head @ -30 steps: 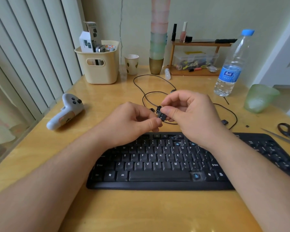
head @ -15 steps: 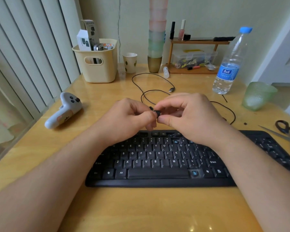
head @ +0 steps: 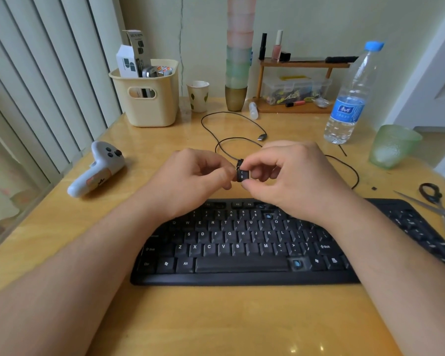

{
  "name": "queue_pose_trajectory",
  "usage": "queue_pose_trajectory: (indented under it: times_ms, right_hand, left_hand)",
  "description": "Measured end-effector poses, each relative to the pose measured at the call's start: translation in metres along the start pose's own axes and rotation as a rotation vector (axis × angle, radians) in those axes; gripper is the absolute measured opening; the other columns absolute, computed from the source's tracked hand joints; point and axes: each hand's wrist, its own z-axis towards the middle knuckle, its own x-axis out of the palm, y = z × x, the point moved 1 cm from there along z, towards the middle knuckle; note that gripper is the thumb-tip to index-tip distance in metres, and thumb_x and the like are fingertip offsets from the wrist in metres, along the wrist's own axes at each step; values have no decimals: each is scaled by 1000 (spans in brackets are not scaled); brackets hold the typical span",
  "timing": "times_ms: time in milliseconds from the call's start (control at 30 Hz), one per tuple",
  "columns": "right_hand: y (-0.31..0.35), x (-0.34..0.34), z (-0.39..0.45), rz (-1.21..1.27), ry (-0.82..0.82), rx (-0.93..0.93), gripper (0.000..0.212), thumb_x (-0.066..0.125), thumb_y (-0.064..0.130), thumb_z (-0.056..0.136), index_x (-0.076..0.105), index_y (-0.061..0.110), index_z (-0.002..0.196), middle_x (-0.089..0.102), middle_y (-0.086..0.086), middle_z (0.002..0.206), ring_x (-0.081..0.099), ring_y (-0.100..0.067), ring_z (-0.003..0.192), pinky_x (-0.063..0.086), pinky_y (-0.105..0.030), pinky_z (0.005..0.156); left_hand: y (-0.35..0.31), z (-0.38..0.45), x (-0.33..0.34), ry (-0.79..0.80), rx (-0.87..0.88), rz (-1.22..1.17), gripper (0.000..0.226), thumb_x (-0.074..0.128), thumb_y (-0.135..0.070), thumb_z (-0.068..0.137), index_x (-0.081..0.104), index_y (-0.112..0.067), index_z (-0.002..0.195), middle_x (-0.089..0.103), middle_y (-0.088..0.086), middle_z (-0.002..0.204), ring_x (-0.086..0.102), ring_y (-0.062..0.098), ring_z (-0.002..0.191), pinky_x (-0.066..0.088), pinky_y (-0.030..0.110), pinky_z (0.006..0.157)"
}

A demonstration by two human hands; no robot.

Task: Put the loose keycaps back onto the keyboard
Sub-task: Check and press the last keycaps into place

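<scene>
A black keyboard lies on the wooden table in front of me. Bare blue switches show at the number row and right of the space bar. Above the keyboard's top edge, my right hand pinches a black keycap marked 9 between thumb and forefinger. My left hand touches the same keycap from the left with curled fingers; another small black piece sticks up just above it, between the fingertips.
A black cable loops behind my hands. Left lies a white controller; back left a cream basket. A water bottle and green glass stand at the right, scissors beside the keyboard.
The keycap has been turned between my fingertips, and its 9 legend now faces me. Both hands stay together above the keyboard's top edge.
</scene>
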Motion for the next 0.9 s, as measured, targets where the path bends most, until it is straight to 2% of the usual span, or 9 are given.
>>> queue_pose_trajectory:
  times_ms: [100,233,333,467,567,633,733,833,900]
  right_hand:
    - [1,1,-1,-5,-21,-15,17,84,19,79,82,27,94,68,13,76,64,-9,74,53,-26,67]
    - [6,2,0,-75,-63,-62,14,80,19,80,78,27,92,67,11,73,63,-10,70,55,-34,66]
    - [12,4,2,-179,-29,-59,8,75,21,81,76,27,86,65,12,70,61,-10,68,56,-36,64]
    - [22,-4,13,-355,178,13,7,67,30,85,71,29,91,65,13,72,62,-12,74,58,-38,68]
    - [24,-26,19,-471,338,57,10,69,36,86,71,33,96,66,17,75,60,-4,77,58,-36,71]
    - [20,-39,21,-426,440,135,9,76,37,84,72,33,92,68,16,77,60,0,74,53,-31,70]
    - [6,-45,16,-181,588,345,10,85,34,81,78,29,87,72,14,78,64,-1,72,51,-29,74]
    - [-7,-38,8,-78,664,485,8,87,32,81,81,29,85,75,13,82,68,-10,85,56,-38,88]
    - [-11,-33,7,-55,666,537,8,88,31,80,82,29,85,76,13,84,67,-13,91,55,-40,93]
  left_hand:
    - [-1,0,2,-8,-2,-64,22,68,-38,98,77,-26,81,71,-4,73,51,4,60,40,18,60]
    - [-1,1,5,-27,-25,-70,24,68,-36,98,76,-23,80,63,-16,61,46,1,53,35,13,54]
    - [0,2,6,-54,-9,-31,23,69,-35,97,76,-23,79,66,-19,62,50,-1,53,36,12,54]
    - [0,0,7,-23,8,14,16,70,-34,97,78,-27,85,73,-16,72,56,-3,59,41,14,59]
    - [1,-2,9,32,41,116,13,70,-39,96,80,-34,101,77,-13,86,67,3,79,52,22,73]
    - [1,-3,7,26,73,244,16,69,-42,95,80,-36,106,74,-20,88,66,3,86,49,18,76]
    - [5,-1,1,-2,66,312,16,68,-43,95,79,-38,106,66,-28,85,62,-1,85,44,23,74]
    - [11,-1,-3,-21,55,288,14,69,-43,94,79,-38,104,62,-31,78,58,-7,81,44,22,72]
    - [12,-1,-3,-11,64,302,16,70,-44,94,79,-37,104,61,-30,78,58,-7,80,43,22,72]
